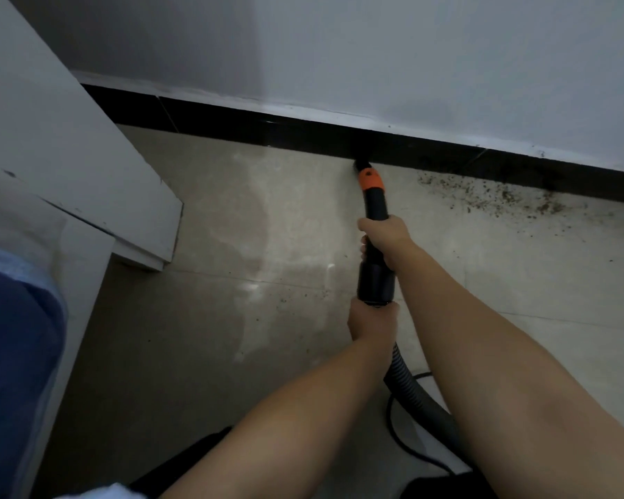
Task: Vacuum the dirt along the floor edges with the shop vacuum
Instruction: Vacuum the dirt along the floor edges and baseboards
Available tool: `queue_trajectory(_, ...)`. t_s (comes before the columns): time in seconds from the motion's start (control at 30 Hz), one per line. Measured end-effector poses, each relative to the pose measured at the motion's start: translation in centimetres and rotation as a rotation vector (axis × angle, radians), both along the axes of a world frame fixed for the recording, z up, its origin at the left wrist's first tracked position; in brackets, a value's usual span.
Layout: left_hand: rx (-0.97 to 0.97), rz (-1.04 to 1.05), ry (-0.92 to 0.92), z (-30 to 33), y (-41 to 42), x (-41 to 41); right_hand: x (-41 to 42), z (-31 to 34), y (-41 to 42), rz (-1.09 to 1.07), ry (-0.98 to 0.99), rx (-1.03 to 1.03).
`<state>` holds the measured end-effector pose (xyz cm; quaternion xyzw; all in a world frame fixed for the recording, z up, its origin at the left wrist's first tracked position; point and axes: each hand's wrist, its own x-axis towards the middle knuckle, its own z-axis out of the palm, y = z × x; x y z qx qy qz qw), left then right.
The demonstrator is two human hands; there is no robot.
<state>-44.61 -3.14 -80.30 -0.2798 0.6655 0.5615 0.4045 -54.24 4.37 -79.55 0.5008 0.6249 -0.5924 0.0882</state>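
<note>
A person looks down at a pale tiled floor (303, 228) where it meets a white wall (447, 66) edged by a black baseboard (267, 122). Both bare arms reach forward, and both hands are clamped around a black vacuum wand (375, 210).

The wand's long axis runs almost straight away from the person, from near the middle of the view up toward the wall, leaning slightly left at its far end. An orange collar (371, 179) sits near the tip. Beyond it, a short black nozzle (361, 164) points at the seam between floor and baseboard and meets that edge.

The right hand (384, 237) grips the wand farther forward, fingers curled round the narrow section just below the collar. The left hand (371, 324) grips the near end, where the wider black sleeve joins a ribbed grey hose (398, 369). The hands are apart, one ahead of the other along the wand. The hose curves back toward the person, and a thin black cord (393, 423) lies on the floor beside it.

To the right of the nozzle, brown dirt (490, 196) is scattered along the floor against the baseboard. A few stray specks lie farther out on the tiles.

At the left stands white furniture (69, 156) with a stepped base. Blue fabric (11, 354) fills the lower left corner.
</note>
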Motion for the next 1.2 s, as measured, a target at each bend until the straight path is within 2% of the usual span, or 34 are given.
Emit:
queue_trajectory(0.2, 0.078, -0.256, -0.053, 2.7, 2.3, 1.0, 2.4, 2.2, 4.9, -0.075, -0.073, -0.032)
queue_trajectory(0.33, 0.035, -0.214, -0.039, 3.4, 1.9, 1.4, 2.9, 2.8, 3.9, 0.014, -0.04, -0.117)
queue_trajectory(0.5, -0.032, -0.168, -0.018, 2.8, 2.3, 5.7, 6.7, 2.8, 3.6, 0.075, 0.011, -0.211)
queue_trajectory(0.8, 0.042, -0.182, -0.106, 0.9, 12.2, 15.0, 15.9, 2.0, 12.9, 0.068, -0.026, -0.079)
queue_trajectory(1.03, -0.039, -0.347, -0.091, 0.0, 16.7, 19.4, 20.8, 0.3, 17.1, 0.017, -0.046, -0.007)
queue_trajectory(1.2, -0.099, -0.347, -0.059, 0.3, 17.3, 19.6, 21.7, 0.0, 17.9, -0.088, -0.009, -0.014)
